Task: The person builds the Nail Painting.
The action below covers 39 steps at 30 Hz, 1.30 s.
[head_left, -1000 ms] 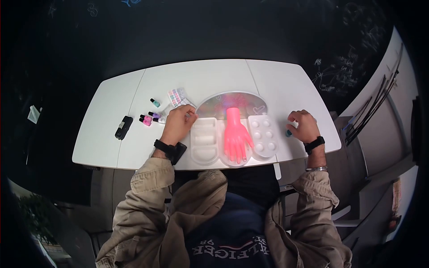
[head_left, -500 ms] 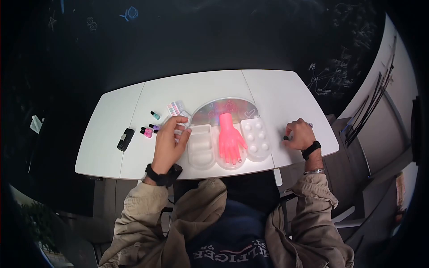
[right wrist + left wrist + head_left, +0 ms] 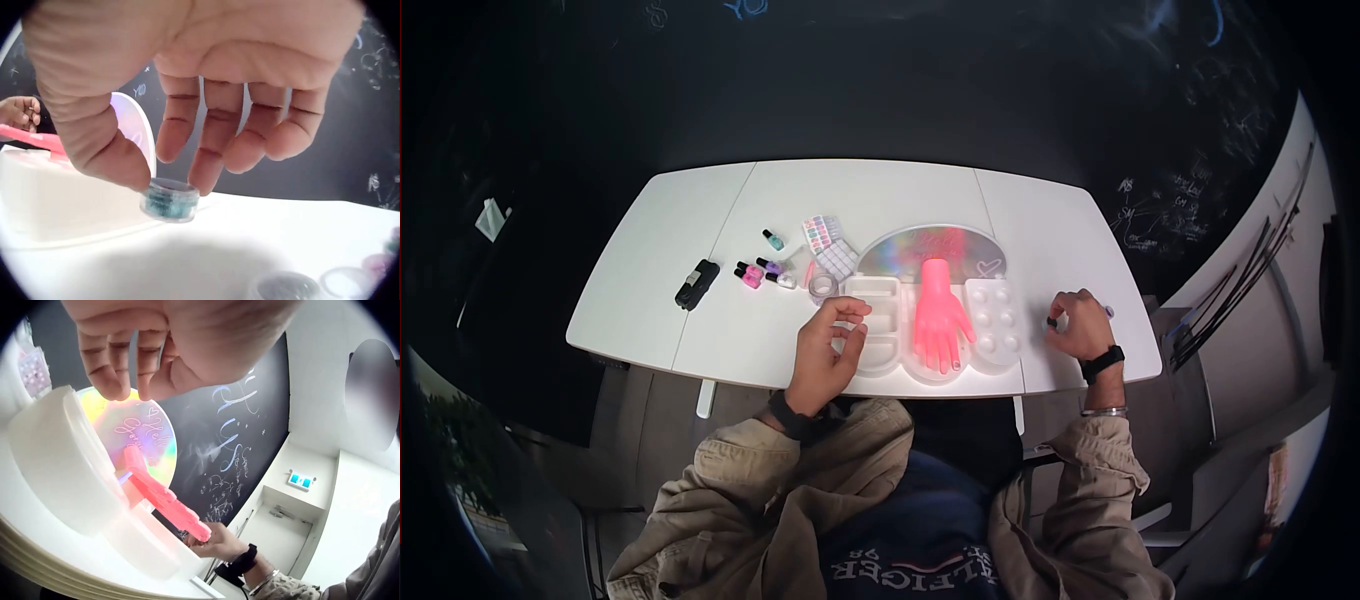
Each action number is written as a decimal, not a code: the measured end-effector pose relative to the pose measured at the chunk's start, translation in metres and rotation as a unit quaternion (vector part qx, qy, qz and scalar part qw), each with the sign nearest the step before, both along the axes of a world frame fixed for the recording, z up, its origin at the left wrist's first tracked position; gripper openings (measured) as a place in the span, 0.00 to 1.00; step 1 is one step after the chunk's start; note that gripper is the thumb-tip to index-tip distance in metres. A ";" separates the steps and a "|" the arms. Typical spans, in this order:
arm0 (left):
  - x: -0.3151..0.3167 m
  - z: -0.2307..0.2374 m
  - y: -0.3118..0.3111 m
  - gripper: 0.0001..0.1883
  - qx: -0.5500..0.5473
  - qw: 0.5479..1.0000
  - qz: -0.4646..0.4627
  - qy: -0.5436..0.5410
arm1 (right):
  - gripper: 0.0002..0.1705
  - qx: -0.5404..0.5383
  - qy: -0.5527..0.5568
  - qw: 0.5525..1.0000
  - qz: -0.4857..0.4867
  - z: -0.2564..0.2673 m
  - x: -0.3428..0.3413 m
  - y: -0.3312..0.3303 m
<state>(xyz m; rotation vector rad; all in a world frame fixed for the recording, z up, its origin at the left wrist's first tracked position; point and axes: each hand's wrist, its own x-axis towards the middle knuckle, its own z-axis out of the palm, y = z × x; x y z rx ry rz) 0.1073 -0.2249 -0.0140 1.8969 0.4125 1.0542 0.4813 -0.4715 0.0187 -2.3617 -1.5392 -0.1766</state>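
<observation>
My right hand (image 3: 1083,325) pinches a small clear round jar (image 3: 169,201) of teal glitter between thumb and fingertip, close over the table right of the manicure stand. In the right wrist view its other fingers hang loosely bent. My left hand (image 3: 828,348) holds nothing, its fingers relaxed and slightly bent by the left compartment tray (image 3: 882,322). A pink model hand (image 3: 938,315) lies palm down in the middle of the stand, fingers toward me, with one decorated nail. Right of it is a white tray with round wells (image 3: 997,320); behind stands a shiny holographic panel (image 3: 905,250).
Left of the stand lie several nail polish bottles (image 3: 773,239), nail sticker sheets (image 3: 822,232) and a clear round item (image 3: 823,288). A black case (image 3: 697,285) lies farther left. More small jars (image 3: 284,287) sit near my right hand. The white table's front edge (image 3: 730,381) is close.
My left hand has drawn back from the tray's far left corner toward its near side. My right hand has closed its fingertips on the glitter jar. The head view has shifted.
</observation>
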 end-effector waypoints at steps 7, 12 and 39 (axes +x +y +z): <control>0.000 -0.008 0.009 0.11 0.016 1.000 -0.012 0.012 | 0.11 0.119 0.019 0.982 0.143 0.029 -0.053 0.030; 0.001 -0.010 0.012 0.10 0.007 1.000 -0.010 0.005 | 0.13 0.107 0.027 0.975 0.190 0.021 -0.076 0.052; 0.003 -0.020 0.015 0.07 0.021 0.997 -0.049 0.053 | 0.08 0.108 -0.006 0.982 0.154 -0.005 -0.065 0.067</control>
